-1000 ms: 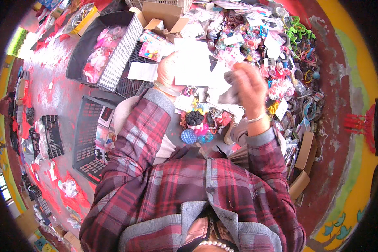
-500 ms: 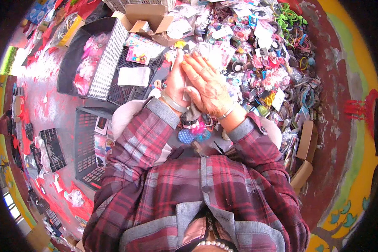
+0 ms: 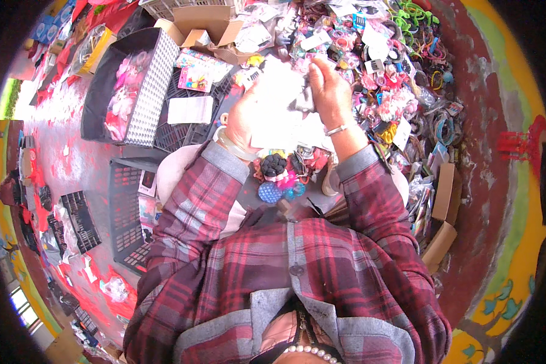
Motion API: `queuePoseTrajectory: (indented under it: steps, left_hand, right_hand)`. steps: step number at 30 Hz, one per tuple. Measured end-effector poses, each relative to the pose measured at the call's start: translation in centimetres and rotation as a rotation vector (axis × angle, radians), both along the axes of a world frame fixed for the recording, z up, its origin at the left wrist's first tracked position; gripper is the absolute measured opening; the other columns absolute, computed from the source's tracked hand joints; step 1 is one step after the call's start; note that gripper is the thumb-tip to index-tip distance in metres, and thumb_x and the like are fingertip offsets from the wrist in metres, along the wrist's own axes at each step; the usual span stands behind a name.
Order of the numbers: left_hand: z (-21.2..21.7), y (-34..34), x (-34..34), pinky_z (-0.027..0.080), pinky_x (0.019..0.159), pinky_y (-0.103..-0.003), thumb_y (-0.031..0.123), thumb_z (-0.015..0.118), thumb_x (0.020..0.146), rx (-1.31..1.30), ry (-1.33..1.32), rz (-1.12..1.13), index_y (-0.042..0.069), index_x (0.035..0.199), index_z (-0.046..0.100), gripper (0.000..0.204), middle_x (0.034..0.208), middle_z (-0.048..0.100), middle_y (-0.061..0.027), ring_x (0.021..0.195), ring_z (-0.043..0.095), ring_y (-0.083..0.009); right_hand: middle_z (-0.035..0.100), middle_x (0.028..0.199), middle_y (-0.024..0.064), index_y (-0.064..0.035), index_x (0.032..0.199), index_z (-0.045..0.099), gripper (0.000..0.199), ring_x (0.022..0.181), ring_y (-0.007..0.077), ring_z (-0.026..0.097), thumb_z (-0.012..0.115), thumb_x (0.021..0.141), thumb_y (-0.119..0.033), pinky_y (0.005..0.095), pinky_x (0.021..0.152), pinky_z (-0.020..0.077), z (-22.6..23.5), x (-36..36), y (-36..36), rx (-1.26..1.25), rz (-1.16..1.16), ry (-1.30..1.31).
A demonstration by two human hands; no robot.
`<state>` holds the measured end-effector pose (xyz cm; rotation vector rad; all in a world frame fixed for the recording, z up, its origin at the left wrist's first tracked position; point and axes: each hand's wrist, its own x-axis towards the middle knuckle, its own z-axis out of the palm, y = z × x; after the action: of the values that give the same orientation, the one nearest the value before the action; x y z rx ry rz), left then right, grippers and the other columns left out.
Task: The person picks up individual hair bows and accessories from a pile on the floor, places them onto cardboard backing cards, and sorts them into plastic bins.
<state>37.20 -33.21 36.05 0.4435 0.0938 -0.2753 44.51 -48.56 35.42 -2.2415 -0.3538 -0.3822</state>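
Both hands are raised together over a white sheet-like packet (image 3: 283,103), which I take as the landmark here. The left hand (image 3: 244,115) holds the packet's left edge, its fingers curled against the white surface, though the glare keeps me from telling how tightly they close. The right hand (image 3: 327,91) sits at the packet's upper right, its fingers pinched together on a small grey piece (image 3: 304,100) that lies against the white. A pale bangle (image 3: 229,145) circles the left wrist just below and left of the packet, and a thin silver bracelet (image 3: 338,128) rings the right wrist just below and right of it. Directly under the packet, between the two plaid sleeves, rests a cluster of hair ornaments: a black ruffled one (image 3: 274,164), and a blue round one (image 3: 269,192) lower down. To the packet's right and above it spreads a dense heap of colourful hair ties and bands (image 3: 400,79). To the packet's left stands a black plastic crate (image 3: 182,127) with a flat white card (image 3: 189,110) in it, and further left a dark bin with a white perforated wall (image 3: 147,91) holding pink items. Above and left of the packet sits an open cardboard box (image 3: 203,21). Well down and left of it lies another black lattice crate (image 3: 124,212) on the red-stained floor (image 3: 73,158).
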Motion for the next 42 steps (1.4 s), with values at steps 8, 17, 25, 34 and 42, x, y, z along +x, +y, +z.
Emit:
queuePoseTrajectory:
  steps: [8, 17, 25, 34, 42]
  left_hand:
    - [-1.2, 0.5, 1.5, 0.043, 0.092, -0.036, 0.036, 0.037, 0.095, -0.062, -0.055, 0.138, 0.005, 0.121, 0.048, 0.041, 0.113, 0.057, -0.0096, 0.103, 0.056, -0.0242]
    - [0.2, -1.6, 0.0, 0.041, 0.096, -0.036, 0.042, 0.033, 0.096, -0.144, -0.001, 0.048, 0.009, 0.128, 0.042, 0.047, 0.123, 0.051, -0.0082, 0.112, 0.051, -0.0206]
    - [0.4, 0.3, -1.0, 0.049, 0.085, -0.038, 0.027, 0.041, 0.093, -0.078, 0.025, -0.08, 0.002, 0.125, 0.045, 0.041, 0.114, 0.057, -0.0118, 0.099, 0.059, -0.0256]
    - [0.2, 3.1, 0.5, 0.05, 0.08, -0.037, 0.026, 0.043, 0.092, 0.072, -0.087, 0.204, -0.002, 0.117, 0.049, 0.038, 0.107, 0.059, -0.0143, 0.094, 0.061, -0.0266]
    - [-3.2, 1.4, 0.7, 0.039, 0.098, -0.035, 0.024, 0.033, 0.096, -0.245, -0.102, 0.124, -0.001, 0.123, 0.045, 0.039, 0.119, 0.054, -0.013, 0.11, 0.052, -0.0241]
  right_hand:
    - [0.057, 0.114, 0.0151, -0.004, 0.119, 0.052, 0.047, 0.105, 0.0307, 0.056, 0.065, 0.074, -0.009, 0.0364, 0.087, 0.0464, 3.6, -4.4, 1.1, 0.169, 0.428, -0.292]
    - [0.047, 0.13, 0.0127, -0.0082, 0.124, 0.051, 0.041, 0.123, 0.0266, 0.043, 0.05, 0.085, -0.022, 0.0445, 0.105, 0.0249, 2.6, -3.9, 2.6, -0.21, 0.386, -0.306]
    - [0.063, 0.093, 0.0181, -0.0067, 0.103, 0.062, 0.03, 0.089, 0.0354, 0.06, 0.049, 0.089, -0.031, 0.0417, 0.077, 0.0473, -0.3, -0.4, 1.1, 0.074, 0.007, 0.02]
    - [0.062, 0.087, 0.0025, -0.0008, 0.104, 0.062, 0.024, 0.076, 0.0073, 0.054, 0.048, 0.094, -0.017, 0.0228, 0.068, 0.0453, 1.8, 0.2, -1.1, 0.75, 0.005, -0.096]
    - [0.047, 0.129, 0.0168, -0.0045, 0.122, 0.052, 0.04, 0.123, 0.0315, 0.042, 0.053, 0.084, -0.017, 0.0438, 0.103, 0.0316, 1.9, -5.4, 3.6, -0.138, 0.546, -0.256]
